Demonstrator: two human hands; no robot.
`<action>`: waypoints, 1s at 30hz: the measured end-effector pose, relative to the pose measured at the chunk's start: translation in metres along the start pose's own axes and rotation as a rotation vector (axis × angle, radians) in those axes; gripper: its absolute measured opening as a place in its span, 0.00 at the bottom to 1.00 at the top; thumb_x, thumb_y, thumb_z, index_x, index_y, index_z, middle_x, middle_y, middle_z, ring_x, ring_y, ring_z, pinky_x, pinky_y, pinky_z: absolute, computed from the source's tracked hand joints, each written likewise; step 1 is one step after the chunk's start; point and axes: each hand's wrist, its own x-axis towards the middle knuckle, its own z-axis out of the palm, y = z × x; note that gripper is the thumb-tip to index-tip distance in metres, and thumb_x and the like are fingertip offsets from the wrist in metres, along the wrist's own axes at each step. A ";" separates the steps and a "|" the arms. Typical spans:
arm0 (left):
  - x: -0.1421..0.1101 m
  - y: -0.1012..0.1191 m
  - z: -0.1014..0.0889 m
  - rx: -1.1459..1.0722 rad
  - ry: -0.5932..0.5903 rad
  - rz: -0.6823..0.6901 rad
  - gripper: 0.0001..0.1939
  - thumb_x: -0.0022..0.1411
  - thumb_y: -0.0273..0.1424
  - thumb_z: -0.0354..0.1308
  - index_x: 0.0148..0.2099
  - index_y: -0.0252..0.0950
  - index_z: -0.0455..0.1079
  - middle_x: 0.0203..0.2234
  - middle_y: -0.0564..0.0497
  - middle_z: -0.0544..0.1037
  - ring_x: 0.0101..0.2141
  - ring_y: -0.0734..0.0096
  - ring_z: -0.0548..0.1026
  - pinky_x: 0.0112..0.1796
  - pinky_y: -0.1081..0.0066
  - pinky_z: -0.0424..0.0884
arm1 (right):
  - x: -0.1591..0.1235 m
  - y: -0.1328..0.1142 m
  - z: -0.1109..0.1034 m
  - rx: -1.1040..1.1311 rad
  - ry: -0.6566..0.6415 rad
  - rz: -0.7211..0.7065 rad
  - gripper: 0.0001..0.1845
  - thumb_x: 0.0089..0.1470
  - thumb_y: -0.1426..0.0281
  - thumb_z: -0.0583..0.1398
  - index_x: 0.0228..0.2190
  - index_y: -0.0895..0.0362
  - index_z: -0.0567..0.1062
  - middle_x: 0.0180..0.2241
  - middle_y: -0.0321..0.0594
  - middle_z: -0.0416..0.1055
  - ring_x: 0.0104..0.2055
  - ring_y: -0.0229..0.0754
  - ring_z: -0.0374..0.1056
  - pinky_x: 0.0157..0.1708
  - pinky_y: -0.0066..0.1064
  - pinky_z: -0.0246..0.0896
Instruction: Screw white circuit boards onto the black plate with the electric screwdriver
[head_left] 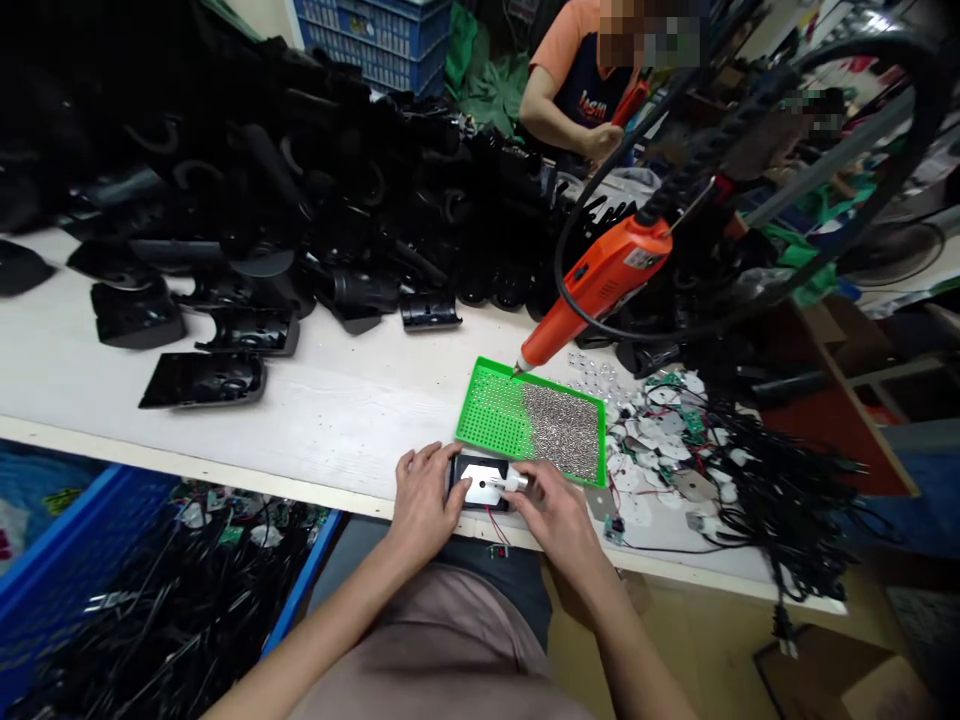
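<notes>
The tray point(493, 412) is sitting on the tabletop point(360, 400), with small metal pieces point(566, 430) lying in its right portion. The flat part point(477, 482) is lying before the tray, between the left grip point(425, 500) and the right grip point(556, 508). The power screwdriver point(596, 285) is hanging above the tray's far side. Casings point(202, 380) are lying left and behind; cords point(784, 480) are lying right. A bin point(67, 560) is standing front left

Open tabletop point(352, 420) left of left grip point(424, 498); green tray point(491, 425) just ahead, orange screwdriver point(600, 285) overhanging; black housings point(274, 180) block far side.
</notes>
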 end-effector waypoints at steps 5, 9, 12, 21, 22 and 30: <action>-0.002 0.005 0.001 0.047 0.036 0.026 0.14 0.67 0.30 0.49 0.54 0.37 0.63 0.48 0.45 0.76 0.54 0.54 0.66 0.54 0.50 0.55 | 0.006 -0.014 0.008 -0.428 -0.074 -0.333 0.19 0.59 0.77 0.55 0.51 0.56 0.70 0.41 0.47 0.73 0.43 0.46 0.70 0.40 0.37 0.71; -0.004 0.007 0.005 0.103 0.065 0.045 0.17 0.65 0.25 0.48 0.55 0.35 0.63 0.48 0.46 0.76 0.54 0.54 0.67 0.55 0.51 0.55 | 0.011 -0.027 0.010 -0.636 -0.170 -0.438 0.20 0.57 0.79 0.55 0.51 0.57 0.69 0.42 0.48 0.72 0.40 0.47 0.68 0.38 0.39 0.69; -0.004 0.006 0.005 0.121 0.064 0.048 0.18 0.64 0.24 0.48 0.55 0.35 0.65 0.48 0.46 0.76 0.54 0.55 0.68 0.54 0.52 0.57 | 0.018 -0.029 0.013 -0.619 -0.175 -0.386 0.13 0.57 0.77 0.57 0.45 0.59 0.71 0.36 0.45 0.72 0.37 0.46 0.68 0.38 0.39 0.68; -0.003 0.002 0.003 0.106 0.051 0.056 0.18 0.64 0.24 0.47 0.56 0.35 0.64 0.48 0.44 0.76 0.52 0.55 0.68 0.52 0.52 0.61 | 0.023 -0.031 0.025 -0.523 -0.161 -0.326 0.05 0.58 0.76 0.57 0.37 0.57 0.72 0.34 0.43 0.72 0.37 0.46 0.67 0.38 0.38 0.64; -0.003 0.002 0.003 0.103 0.050 0.055 0.18 0.65 0.24 0.47 0.56 0.35 0.64 0.48 0.44 0.76 0.53 0.54 0.68 0.52 0.52 0.61 | 0.023 -0.032 0.027 -0.532 -0.156 -0.313 0.05 0.58 0.76 0.57 0.36 0.57 0.73 0.33 0.43 0.73 0.37 0.47 0.67 0.38 0.39 0.64; -0.003 0.002 0.002 0.072 0.069 0.055 0.18 0.66 0.26 0.46 0.57 0.35 0.63 0.48 0.44 0.75 0.53 0.55 0.67 0.53 0.52 0.60 | 0.018 -0.029 0.002 -0.265 -0.088 -0.246 0.13 0.57 0.69 0.61 0.45 0.51 0.75 0.43 0.45 0.75 0.43 0.49 0.69 0.42 0.43 0.66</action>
